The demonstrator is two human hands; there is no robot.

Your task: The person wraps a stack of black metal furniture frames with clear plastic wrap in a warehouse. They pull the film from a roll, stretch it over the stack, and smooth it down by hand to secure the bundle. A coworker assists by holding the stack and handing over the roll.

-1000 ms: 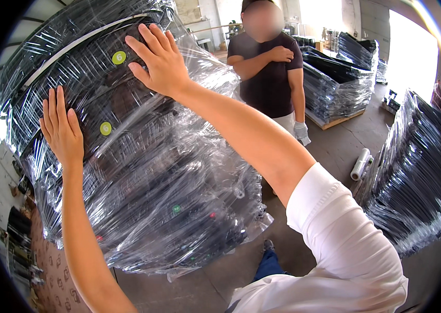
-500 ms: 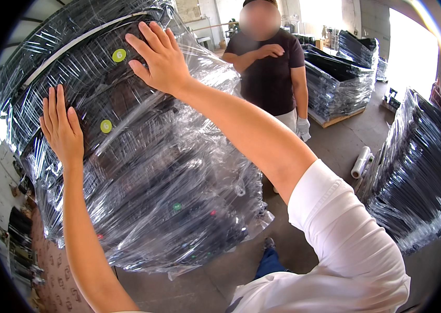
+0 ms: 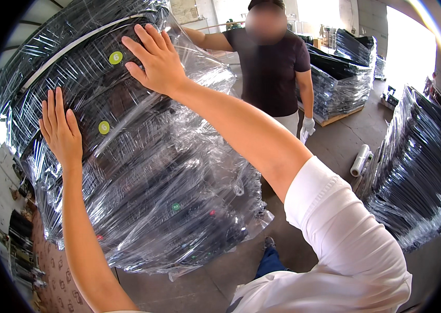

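In front of me stands a tall stack of dark parts (image 3: 142,182) wrapped in clear stretch film. My left hand (image 3: 64,131) lies flat against its upper left side, fingers stretched out. Higher up and to the right, my right hand (image 3: 159,61) rests on the same wrapped stack with its fingers spread. Round yellow-green stickers (image 3: 104,128) show on the stack between my hands. A pale curved strip (image 3: 74,47) runs across the stack above them. Neither hand grasps anything.
A person in a dark T-shirt (image 3: 275,73) stands beyond the stack, one arm reaching toward it. Another film-wrapped stack (image 3: 413,172) stands at the right, with rolls of film (image 3: 360,160) on the floor beside it. A wrapped pallet load (image 3: 337,86) sits farther back.
The other person has moved slightly right and stretched an arm out toward the stack, from across the chest. My hands stay in place on the film.
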